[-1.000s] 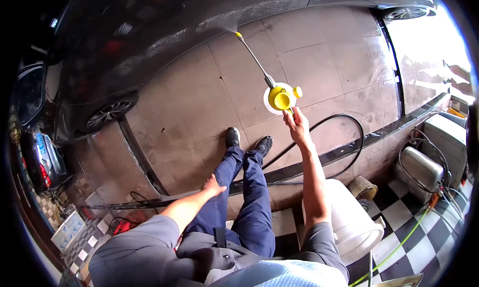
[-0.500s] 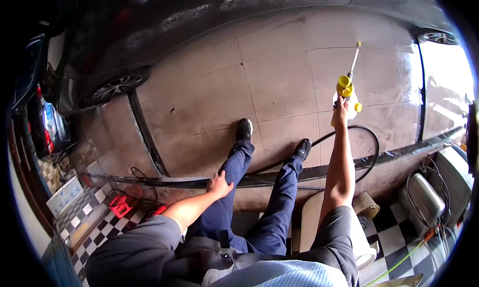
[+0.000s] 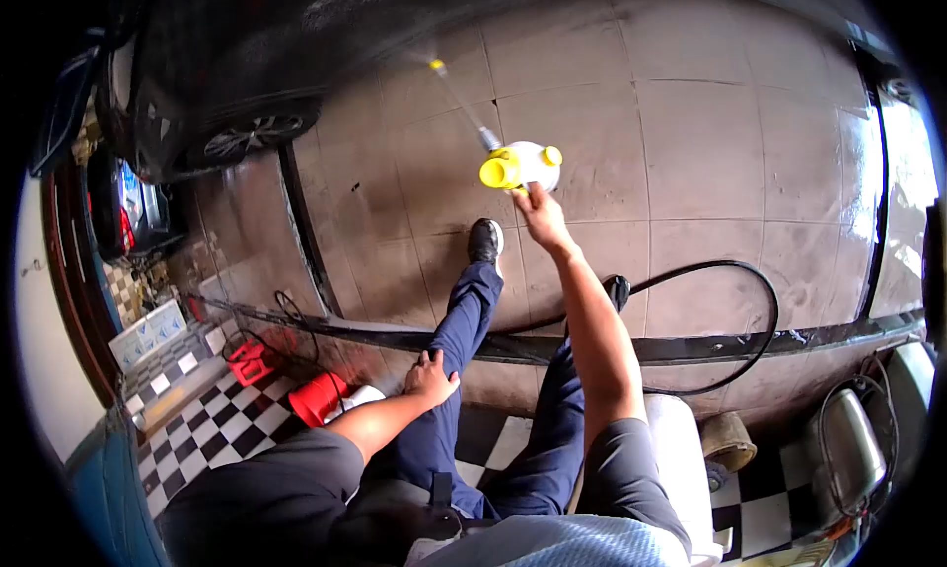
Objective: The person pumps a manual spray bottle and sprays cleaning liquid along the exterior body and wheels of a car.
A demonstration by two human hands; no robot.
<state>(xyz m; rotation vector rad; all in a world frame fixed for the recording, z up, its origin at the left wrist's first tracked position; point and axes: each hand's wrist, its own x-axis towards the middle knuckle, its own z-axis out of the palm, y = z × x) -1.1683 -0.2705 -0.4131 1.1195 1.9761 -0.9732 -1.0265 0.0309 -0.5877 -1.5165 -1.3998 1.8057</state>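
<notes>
My right hand [image 3: 541,217] is wrapped round the handle of a yellow and white sprayer [image 3: 528,166] held over the tiled floor. Its thin metal wand points up and left, and a faint mist shows at the yellow nozzle [image 3: 436,65], near the lower side of a dark car [image 3: 227,54]. Against my left thigh, in dark blue trousers [image 3: 470,311], rests my left hand [image 3: 428,378], fingers spread and holding nothing. Droplets or streaks on the car body are hard to make out.
A black hose [image 3: 760,271] loops on the floor at the right, near a dark ledge. White bucket [image 3: 676,449], brown pot [image 3: 728,441] and metal tank [image 3: 850,449] stand lower right. A red bucket [image 3: 318,399] lies lower left. Another car [image 3: 128,207] is at the far left.
The sprayer in my right hand swung right, then back left, its nozzle now towards the car's front wheel. The view has shifted left along the car. My left hand stays on my thigh.
</notes>
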